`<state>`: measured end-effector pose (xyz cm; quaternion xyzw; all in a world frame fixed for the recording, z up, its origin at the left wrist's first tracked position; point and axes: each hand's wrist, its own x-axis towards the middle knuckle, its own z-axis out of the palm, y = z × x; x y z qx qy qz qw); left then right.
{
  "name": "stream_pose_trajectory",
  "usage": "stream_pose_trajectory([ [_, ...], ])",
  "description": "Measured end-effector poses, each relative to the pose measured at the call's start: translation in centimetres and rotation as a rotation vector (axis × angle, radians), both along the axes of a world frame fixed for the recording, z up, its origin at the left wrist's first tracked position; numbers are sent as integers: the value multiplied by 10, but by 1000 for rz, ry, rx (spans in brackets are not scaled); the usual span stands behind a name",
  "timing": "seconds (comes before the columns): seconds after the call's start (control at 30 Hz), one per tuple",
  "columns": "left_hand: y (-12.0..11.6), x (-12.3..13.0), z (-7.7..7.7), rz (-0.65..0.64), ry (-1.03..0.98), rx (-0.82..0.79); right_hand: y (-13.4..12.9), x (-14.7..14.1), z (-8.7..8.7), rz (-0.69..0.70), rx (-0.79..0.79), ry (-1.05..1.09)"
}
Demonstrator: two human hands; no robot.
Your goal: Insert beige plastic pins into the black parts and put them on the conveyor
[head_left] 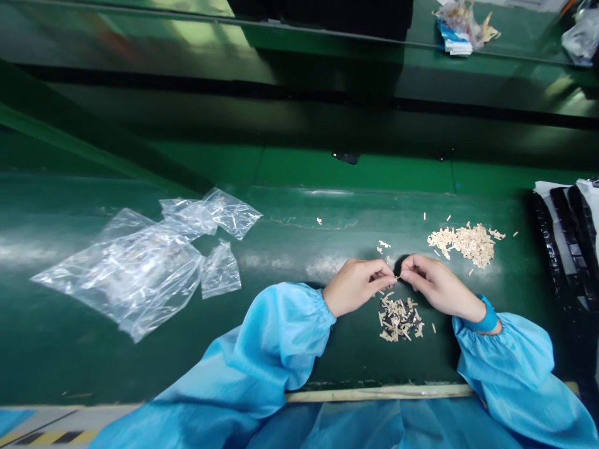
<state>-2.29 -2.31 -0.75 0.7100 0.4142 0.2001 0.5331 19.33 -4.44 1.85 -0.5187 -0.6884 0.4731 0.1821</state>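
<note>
My left hand [362,284] and my right hand [433,284] almost meet over the green work surface, thumb and finger of each pinched together. Between the fingertips is a tiny pale piece [397,277]; its shape is too small to make out, and both hands seem to grip it. Just below them lies a pile of small beige and dark pieces [400,318]. A larger heap of pale small pieces [472,244] sits beyond my right hand. A few loose pieces [384,244] lie beyond my left fingertips.
Clear plastic bags [140,268] with blurred contents spread over the left side of the green table [281,337]. Black and white packaging [566,231] stands at the right edge. A small black object [345,158] lies farther back. Crumpled plastic [461,25] rests on the upper shelf.
</note>
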Motion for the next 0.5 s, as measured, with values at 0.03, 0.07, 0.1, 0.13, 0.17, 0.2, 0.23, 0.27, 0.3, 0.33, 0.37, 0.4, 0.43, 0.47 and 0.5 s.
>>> stream_pose_trajectory([
  [0.03,0,0,0,8,-15,-29,0,-1,-1,-36,-5,30],
  [0.07,0,0,1,13,-27,-52,0,-2,-1,-70,-16,60],
  [0.1,0,-1,1,18,-35,-66,-1,-3,-2,-97,-29,88],
  [0.13,0,-1,2,23,-36,-70,-1,-4,-3,-113,-43,113],
  [0.17,-1,-1,4,27,-29,-66,-2,-6,-3,-122,-55,132],
  [0.2,-1,-1,5,28,-18,-59,-2,-7,-4,-124,-62,149],
  [0.23,-1,-2,6,28,-6,-51,-3,-7,-4,-123,-66,161],
  [0.27,-1,-2,7,27,5,-44,-4,-8,-4,-121,-70,171],
  [0.3,-1,-2,7,26,14,-39,-5,-9,-4,-120,-73,181],
  [0.33,-1,-3,8,27,19,-37,-6,-9,-4,-121,-78,190],
  [0.37,0,-3,8,26,21,-38,-6,-9,-4,-124,-83,197],
  [0.4,0,-3,8,26,21,-42,-7,-9,-4,-127,-85,202],
  [0.43,0,-3,8,26,21,-47,-7,-9,-4,-130,-83,203],
  [0.47,0,-4,8,25,20,-55,-8,-10,-5,-131,-75,201],
  [0.5,0,-4,8,22,16,-65,-8,-10,-5,-132,-63,195],
])
